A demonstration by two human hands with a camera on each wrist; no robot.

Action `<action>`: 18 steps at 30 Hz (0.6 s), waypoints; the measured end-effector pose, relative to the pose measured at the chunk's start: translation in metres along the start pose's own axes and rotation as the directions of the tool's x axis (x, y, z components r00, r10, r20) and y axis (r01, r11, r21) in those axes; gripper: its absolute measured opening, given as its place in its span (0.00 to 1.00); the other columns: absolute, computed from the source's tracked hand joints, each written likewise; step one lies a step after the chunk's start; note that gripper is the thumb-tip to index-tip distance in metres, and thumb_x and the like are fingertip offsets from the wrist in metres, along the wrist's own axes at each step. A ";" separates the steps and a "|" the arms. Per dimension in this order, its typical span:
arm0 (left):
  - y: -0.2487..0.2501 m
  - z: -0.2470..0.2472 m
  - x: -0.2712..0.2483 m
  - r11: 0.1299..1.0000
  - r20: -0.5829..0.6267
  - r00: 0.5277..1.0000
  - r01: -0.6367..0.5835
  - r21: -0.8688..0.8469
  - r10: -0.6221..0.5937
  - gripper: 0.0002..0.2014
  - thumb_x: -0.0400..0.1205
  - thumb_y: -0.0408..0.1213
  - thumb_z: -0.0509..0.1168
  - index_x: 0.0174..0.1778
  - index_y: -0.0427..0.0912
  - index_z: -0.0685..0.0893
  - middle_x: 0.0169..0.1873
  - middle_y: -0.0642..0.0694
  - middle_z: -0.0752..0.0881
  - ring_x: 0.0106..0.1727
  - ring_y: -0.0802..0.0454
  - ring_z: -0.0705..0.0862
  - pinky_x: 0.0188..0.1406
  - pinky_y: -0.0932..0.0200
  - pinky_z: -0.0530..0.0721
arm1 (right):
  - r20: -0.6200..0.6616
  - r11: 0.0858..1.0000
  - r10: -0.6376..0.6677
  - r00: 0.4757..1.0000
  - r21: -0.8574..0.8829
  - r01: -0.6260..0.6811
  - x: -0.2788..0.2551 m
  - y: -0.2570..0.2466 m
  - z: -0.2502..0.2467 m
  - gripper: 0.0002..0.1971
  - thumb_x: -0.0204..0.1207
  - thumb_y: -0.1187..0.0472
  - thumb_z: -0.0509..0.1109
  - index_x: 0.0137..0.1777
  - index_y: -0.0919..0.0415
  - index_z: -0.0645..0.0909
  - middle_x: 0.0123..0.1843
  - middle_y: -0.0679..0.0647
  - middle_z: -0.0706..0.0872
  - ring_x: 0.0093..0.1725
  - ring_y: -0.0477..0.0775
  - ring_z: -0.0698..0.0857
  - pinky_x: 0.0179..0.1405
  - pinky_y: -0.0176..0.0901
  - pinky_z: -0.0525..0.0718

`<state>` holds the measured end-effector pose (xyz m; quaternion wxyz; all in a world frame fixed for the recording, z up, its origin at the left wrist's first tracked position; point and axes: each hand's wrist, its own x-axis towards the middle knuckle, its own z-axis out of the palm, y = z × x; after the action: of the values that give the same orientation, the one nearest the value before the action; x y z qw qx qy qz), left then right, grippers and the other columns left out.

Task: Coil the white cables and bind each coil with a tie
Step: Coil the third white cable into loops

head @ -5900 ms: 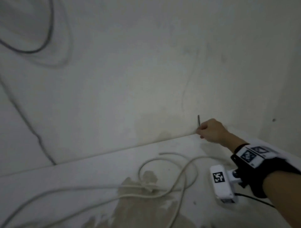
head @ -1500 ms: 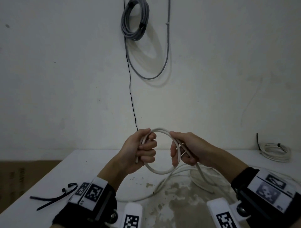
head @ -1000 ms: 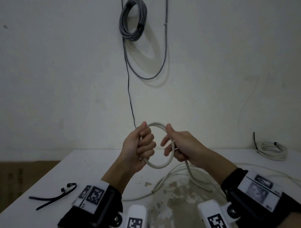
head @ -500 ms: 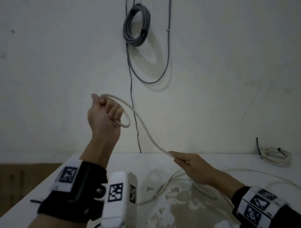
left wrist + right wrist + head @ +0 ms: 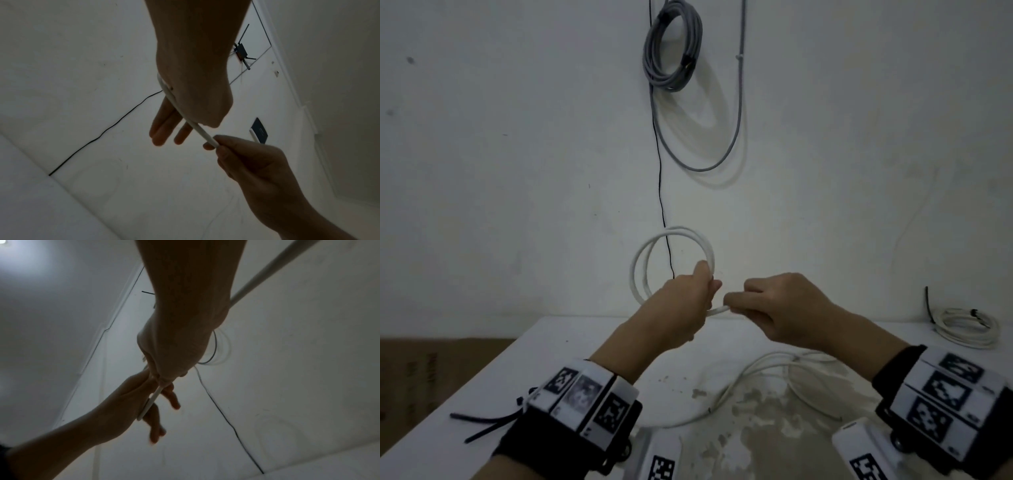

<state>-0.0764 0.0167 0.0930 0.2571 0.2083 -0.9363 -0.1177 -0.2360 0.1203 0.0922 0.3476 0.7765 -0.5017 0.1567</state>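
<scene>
So the white cable (image 5: 671, 267) is up in the air over the table (image 5: 571, 356), already wound into about two loops that stand upright at 12 o'clock from the left hand (image 5: 685, 308). That hand pinches the loops where they cross, thumb on top, while the other fingers (image 5: 164, 129) hang out fairly straight below the cable in the left wrist view. The right hand (image 5: 784, 308) sits at 3 o'clock from it, nearly touching, fingers curled round the next stretch of cable.

My guess is this stuff is light but springy (it holds a neat round hoop by itself, so it probably wants to pop open if you let go). The jacket looks smooth, so I'd expect it to slide through a loose grip. The best hold seems to be right at the crossing point, all turns pinched together.

Most of the cable is loose slack (image 5: 774, 383) on the table at 6 o'clock from the right hand. Black ties (image 5: 486, 423) lie at 8 o'clock near the left wrist, and a finished white coil (image 5: 965, 325) is way off at 3 o'clock.
</scene>
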 end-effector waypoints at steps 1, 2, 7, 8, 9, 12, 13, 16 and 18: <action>-0.001 0.002 0.000 0.997 0.023 1.000 -0.001 0.074 0.000 0.09 0.87 0.45 0.47 0.48 0.44 0.64 0.41 0.42 0.83 0.32 0.46 0.83 0.27 0.50 0.85 | -0.012 1.000 0.009 1.000 -0.006 -0.009 -0.002 0.002 0.000 0.12 0.77 0.56 0.60 0.44 0.55 0.86 0.25 0.51 0.78 0.17 0.54 0.72 0.15 0.36 0.70; -0.002 0.004 -0.001 0.988 0.035 0.999 -0.015 0.157 0.010 0.09 0.87 0.45 0.46 0.47 0.44 0.64 0.37 0.44 0.82 0.32 0.45 0.82 0.27 0.50 0.82 | -0.026 1.000 0.011 1.000 -0.015 -0.012 -0.004 0.003 0.001 0.12 0.77 0.56 0.60 0.44 0.56 0.85 0.25 0.51 0.77 0.17 0.54 0.72 0.14 0.37 0.71; -0.005 0.008 0.001 0.928 0.023 1.000 0.008 0.373 -0.017 0.12 0.88 0.45 0.43 0.47 0.41 0.64 0.26 0.50 0.70 0.25 0.52 0.69 0.25 0.55 0.67 | -0.004 0.995 0.016 1.000 -0.098 -0.016 -0.015 0.007 0.018 0.06 0.76 0.66 0.64 0.46 0.63 0.83 0.29 0.56 0.79 0.21 0.55 0.75 0.14 0.41 0.74; -0.005 0.007 0.001 0.918 0.013 1.000 0.017 0.397 -0.024 0.12 0.88 0.45 0.42 0.47 0.41 0.65 0.26 0.51 0.69 0.24 0.53 0.68 0.26 0.55 0.67 | 0.004 0.992 0.020 1.000 -0.121 -0.020 -0.019 0.009 0.023 0.07 0.71 0.72 0.67 0.47 0.65 0.82 0.30 0.57 0.78 0.22 0.56 0.74 0.14 0.42 0.74; -0.005 0.006 0.001 0.906 0.006 1.000 0.021 0.422 -0.026 0.12 0.88 0.44 0.42 0.48 0.41 0.66 0.26 0.51 0.68 0.24 0.53 0.68 0.27 0.55 0.67 | 0.006 0.992 0.025 1.000 -0.126 -0.024 -0.022 0.012 0.029 0.12 0.66 0.77 0.69 0.48 0.66 0.81 0.31 0.58 0.78 0.22 0.56 0.74 0.14 0.43 0.74; -0.007 0.007 0.001 0.889 0.014 0.999 0.033 0.456 -0.044 0.14 0.88 0.44 0.43 0.50 0.40 0.69 0.26 0.51 0.67 0.25 0.52 0.67 0.30 0.54 0.67 | -0.018 0.994 0.024 1.000 -0.104 -0.026 -0.028 0.017 0.035 0.19 0.61 0.82 0.67 0.51 0.66 0.78 0.32 0.59 0.79 0.24 0.57 0.74 0.17 0.45 0.76; -0.008 0.008 0.000 0.889 0.022 0.998 0.041 0.456 -0.057 0.15 0.88 0.44 0.43 0.50 0.40 0.70 0.26 0.51 0.68 0.26 0.52 0.68 0.30 0.54 0.67 | -0.024 0.994 0.004 1.000 -0.113 -0.007 -0.029 0.016 0.035 0.19 0.62 0.82 0.66 0.51 0.66 0.77 0.33 0.59 0.79 0.25 0.57 0.74 0.18 0.46 0.77; -0.011 0.009 -0.003 0.916 0.049 0.996 0.047 0.399 -0.073 0.17 0.88 0.48 0.42 0.45 0.42 0.70 0.27 0.50 0.69 0.29 0.50 0.70 0.32 0.54 0.68 | -0.037 0.980 -0.040 0.999 -0.197 0.032 -0.030 0.014 0.034 0.17 0.67 0.80 0.58 0.52 0.65 0.77 0.34 0.58 0.80 0.29 0.56 0.75 0.25 0.47 0.78; -0.012 0.010 -0.006 0.935 0.110 0.992 0.021 0.355 -0.064 0.22 0.86 0.54 0.41 0.38 0.43 0.69 0.28 0.50 0.71 0.30 0.49 0.72 0.34 0.54 0.70 | -0.075 0.957 -0.001 0.997 -0.289 -0.021 -0.030 0.018 0.034 0.18 0.68 0.76 0.55 0.51 0.62 0.81 0.37 0.55 0.83 0.39 0.56 0.75 0.33 0.48 0.73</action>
<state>-0.0729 0.0103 0.0785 0.1564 0.2640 -0.9511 0.0343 -0.2687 0.1123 0.0574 0.4750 0.7085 -0.5098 0.1122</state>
